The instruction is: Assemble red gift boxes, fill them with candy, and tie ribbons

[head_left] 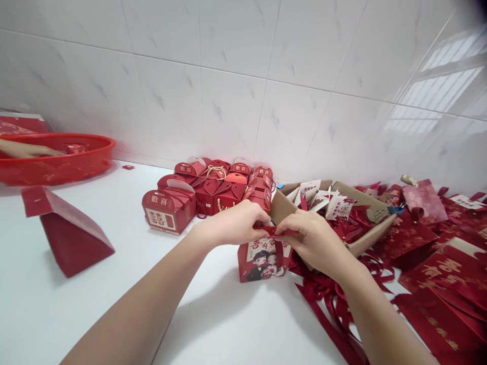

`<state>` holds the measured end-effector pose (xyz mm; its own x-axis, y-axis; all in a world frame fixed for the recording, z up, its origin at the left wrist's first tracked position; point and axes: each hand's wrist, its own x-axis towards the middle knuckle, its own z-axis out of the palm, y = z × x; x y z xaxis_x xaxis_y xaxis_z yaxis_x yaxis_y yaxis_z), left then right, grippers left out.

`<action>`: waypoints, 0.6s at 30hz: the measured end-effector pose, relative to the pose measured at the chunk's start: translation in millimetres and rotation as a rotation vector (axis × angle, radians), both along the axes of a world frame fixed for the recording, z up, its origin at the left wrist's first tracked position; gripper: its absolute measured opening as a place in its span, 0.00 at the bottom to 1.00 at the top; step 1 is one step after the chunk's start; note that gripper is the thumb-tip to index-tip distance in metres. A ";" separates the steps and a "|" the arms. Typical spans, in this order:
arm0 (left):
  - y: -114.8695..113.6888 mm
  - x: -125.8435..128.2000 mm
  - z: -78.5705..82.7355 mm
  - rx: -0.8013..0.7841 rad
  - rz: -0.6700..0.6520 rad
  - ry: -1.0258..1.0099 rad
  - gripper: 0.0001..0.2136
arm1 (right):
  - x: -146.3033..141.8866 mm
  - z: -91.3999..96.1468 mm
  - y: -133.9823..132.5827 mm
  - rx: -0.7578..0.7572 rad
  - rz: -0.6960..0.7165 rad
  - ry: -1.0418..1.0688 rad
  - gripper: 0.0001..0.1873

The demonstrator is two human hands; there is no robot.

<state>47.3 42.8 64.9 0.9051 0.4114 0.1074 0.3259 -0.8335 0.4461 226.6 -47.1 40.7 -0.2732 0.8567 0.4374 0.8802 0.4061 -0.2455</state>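
bare left hand (238, 221); bare left forearm (152, 299); bare right hand (314, 235); bare right forearm (378, 319); both forearms slender, tapering wristward

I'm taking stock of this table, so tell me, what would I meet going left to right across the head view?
Plain red box, double-happiness box, couple-printed box, open cardboard box, pinkish bag.

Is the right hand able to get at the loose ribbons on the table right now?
Probably yes, once free: the right hand is busy at the top of the couple-printed box, but the loose ribbons lie close by, with much of them uncovered.
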 end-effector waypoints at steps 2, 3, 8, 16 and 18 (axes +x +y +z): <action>-0.4 -0.2 0.2 -0.011 -0.007 -0.006 0.08 | 2.4 -0.3 -0.8 -0.009 0.007 -0.029 0.09; -0.4 -0.3 0.1 -0.017 -0.009 -0.008 0.09 | 3.1 -0.7 -1.2 -0.007 0.008 -0.037 0.09; 0.0 -0.7 -1.6 -0.032 0.018 -0.018 0.08 | 2.3 -2.5 -1.4 -0.005 0.011 0.010 0.10; 0.5 -0.4 -4.5 -0.033 0.007 -0.014 0.09 | 1.1 -4.3 1.1 -0.057 -0.001 0.108 0.10; 0.7 -1.8 -3.6 -0.027 -0.007 -0.007 0.09 | 1.2 -5.5 2.5 -0.032 -0.023 0.126 0.08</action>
<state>45.5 43.5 61.4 0.9074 0.4076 0.1025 0.3167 -0.8235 0.4707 227.8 -44.6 35.2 -0.1983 0.8763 0.4391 0.8506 0.3764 -0.3672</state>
